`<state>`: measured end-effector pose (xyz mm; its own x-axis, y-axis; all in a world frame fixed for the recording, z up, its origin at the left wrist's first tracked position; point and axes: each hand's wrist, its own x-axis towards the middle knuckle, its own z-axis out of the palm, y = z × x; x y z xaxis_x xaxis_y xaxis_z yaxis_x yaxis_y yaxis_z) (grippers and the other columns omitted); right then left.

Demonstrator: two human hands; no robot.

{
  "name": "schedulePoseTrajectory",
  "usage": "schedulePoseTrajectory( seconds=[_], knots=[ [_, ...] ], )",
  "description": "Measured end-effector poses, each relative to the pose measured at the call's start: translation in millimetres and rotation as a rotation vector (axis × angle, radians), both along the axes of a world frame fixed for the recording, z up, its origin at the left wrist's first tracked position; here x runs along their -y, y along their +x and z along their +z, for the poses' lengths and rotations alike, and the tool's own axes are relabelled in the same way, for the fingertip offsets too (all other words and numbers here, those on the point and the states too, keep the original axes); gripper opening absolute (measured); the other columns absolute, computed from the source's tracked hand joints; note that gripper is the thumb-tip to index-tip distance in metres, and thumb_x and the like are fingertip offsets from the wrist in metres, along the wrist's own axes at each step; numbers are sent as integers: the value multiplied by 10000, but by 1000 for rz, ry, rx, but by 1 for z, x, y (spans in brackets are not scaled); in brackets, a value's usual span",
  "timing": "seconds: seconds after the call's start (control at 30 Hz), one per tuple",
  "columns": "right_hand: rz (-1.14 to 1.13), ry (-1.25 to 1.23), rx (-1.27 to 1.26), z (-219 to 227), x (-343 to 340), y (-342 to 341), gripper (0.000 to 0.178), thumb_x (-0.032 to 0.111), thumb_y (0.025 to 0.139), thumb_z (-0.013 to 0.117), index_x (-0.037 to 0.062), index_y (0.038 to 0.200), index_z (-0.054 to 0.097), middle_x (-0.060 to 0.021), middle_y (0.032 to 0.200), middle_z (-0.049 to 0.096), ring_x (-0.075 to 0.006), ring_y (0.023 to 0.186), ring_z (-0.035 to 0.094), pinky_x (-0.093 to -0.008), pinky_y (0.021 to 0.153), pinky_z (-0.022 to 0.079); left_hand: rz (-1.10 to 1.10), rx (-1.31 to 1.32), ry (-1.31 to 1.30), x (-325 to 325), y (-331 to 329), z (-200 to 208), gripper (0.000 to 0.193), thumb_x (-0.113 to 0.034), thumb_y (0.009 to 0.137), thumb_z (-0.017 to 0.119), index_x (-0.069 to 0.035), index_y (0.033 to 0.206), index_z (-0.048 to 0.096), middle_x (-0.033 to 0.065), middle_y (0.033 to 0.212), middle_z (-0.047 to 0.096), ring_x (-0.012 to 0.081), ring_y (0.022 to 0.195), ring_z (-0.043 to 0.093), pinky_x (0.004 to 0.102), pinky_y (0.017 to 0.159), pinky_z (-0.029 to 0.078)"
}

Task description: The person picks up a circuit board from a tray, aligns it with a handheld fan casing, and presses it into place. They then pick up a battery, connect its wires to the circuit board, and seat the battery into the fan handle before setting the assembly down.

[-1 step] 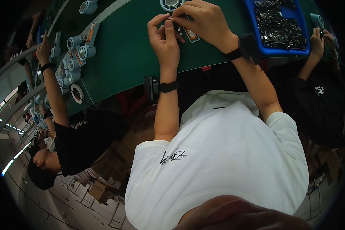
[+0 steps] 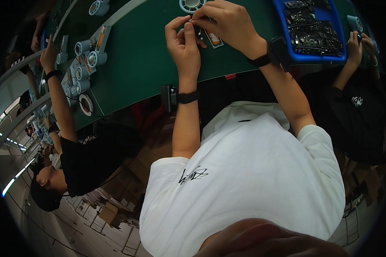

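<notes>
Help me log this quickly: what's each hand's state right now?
Left hand: closed at the fingertips, holding a tiny part, too small to identify.
Right hand: closed, pinching the same part.

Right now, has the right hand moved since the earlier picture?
No: judged against the blue tray to its right, the right hand shows no visible shift in any direction.

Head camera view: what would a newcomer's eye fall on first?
Probably the large white shirt filling the lower middle. Next come the left hand and right hand, their fingertips pinching a small part, too tiny to identify, at the top centre above the green table. The bright blue tray of dark circuit boards at upper right also stands out.
</notes>
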<state>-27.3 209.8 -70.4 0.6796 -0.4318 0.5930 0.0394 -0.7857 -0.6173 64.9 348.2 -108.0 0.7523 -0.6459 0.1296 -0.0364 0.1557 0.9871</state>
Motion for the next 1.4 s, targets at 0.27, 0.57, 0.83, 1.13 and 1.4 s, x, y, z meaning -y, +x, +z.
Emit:
schedulePoseTrajectory(
  seconds=[0.27, 0.57, 0.83, 1.13, 1.4],
  knots=[
    [173, -228, 317, -33, 22, 12, 115, 122, 881, 809, 56, 955, 750, -102, 914, 731, -301, 843, 686, -394, 744, 575, -12, -25, -26, -2, 2, -8, 290, -293, 1124, 650, -48, 1275, 611, 58, 946, 714, 73, 626, 623, 230, 534, 523],
    [152, -43, 3, 10, 15, -1, 98, 119, 869, 818, 63, 938, 776, -83, 882, 748, -291, 846, 679, -390, 738, 572, -12, -8, -23, -4, 8, -9, 246, -250, 1116, 662, -42, 1246, 638, 59, 945, 728, 72, 613, 622, 228, 525, 514],
    [143, -232, 225, -9, 20, 7, 105, 147, 864, 821, 69, 914, 772, -69, 866, 741, -274, 817, 661, -378, 718, 563, -38, -7, -3, -6, 8, -8, 273, -269, 1117, 661, -36, 1253, 617, 90, 1170, 732, 85, 656, 640, 261, 568, 578],
    [76, -234, -16, 8, 9, 1, 115, 172, 869, 811, 76, 891, 752, -55, 843, 713, -263, 811, 660, -377, 710, 556, 14, 36, -29, -2, 7, -9, 257, -254, 1117, 661, -44, 1256, 614, 93, 1234, 721, 86, 688, 662, 260, 573, 581],
    [164, -191, 37, -2, 21, 9, 114, 184, 851, 816, 89, 876, 758, -49, 827, 718, -263, 794, 671, -384, 703, 556, -37, 18, -38, -6, 13, -11, 176, -172, 1103, 670, -25, 1199, 677, 50, 1158, 667, 63, 752, 652, 220, 566, 581]
  ],
)
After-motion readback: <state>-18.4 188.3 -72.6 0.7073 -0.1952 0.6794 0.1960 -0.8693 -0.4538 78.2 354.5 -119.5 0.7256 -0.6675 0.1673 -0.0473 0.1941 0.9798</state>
